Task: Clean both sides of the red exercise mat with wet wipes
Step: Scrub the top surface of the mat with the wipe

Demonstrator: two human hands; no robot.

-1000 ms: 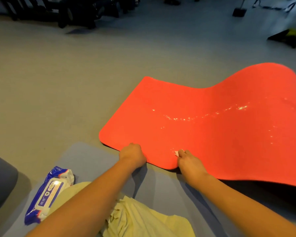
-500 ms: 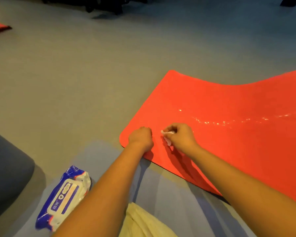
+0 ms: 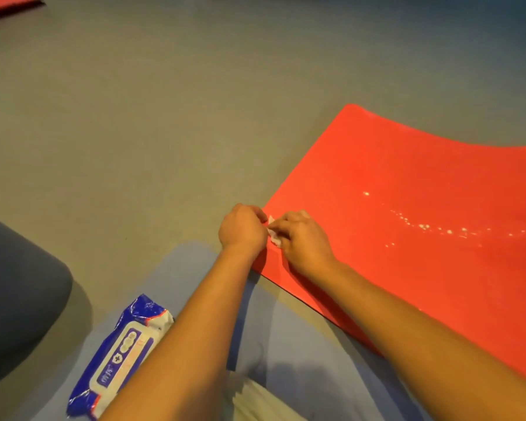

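The red exercise mat (image 3: pixel 407 238) lay spread on the grey floor (image 3: pixel 164 132), running off the right edge of the view, with its near left corner at the person's hands and overlapping a blue-grey mat (image 3: pixel 286 335) beneath their arms. Its upper face was smooth, bright and evenly red, with no dirt visible. A scattered trail of shining wet specks ran across the middle towards the right. The far edge curved rather than ran straight, so the sheet did not seem to lie quite flat.

By those specks, wiping of the upward face was probably under way or partly done. Most of that face looked dry, and nothing showed whether the underside had been touched. I would put the task at well short of half, with the rest of this face, the flip and the other face left to do.

Both hands met over the corner. The right hand (image 3: pixel 304 238) pinched a small crumpled wet wipe (image 3: pixel 274 238). The left hand (image 3: pixel 243 227) was curled at the wipe's other end and apparently pinched it too, though its fingertips were hidden.

The blue pack of wet wipes (image 3: pixel 119 357) lay on the blue-grey mat's near left part, well apart from the red one.
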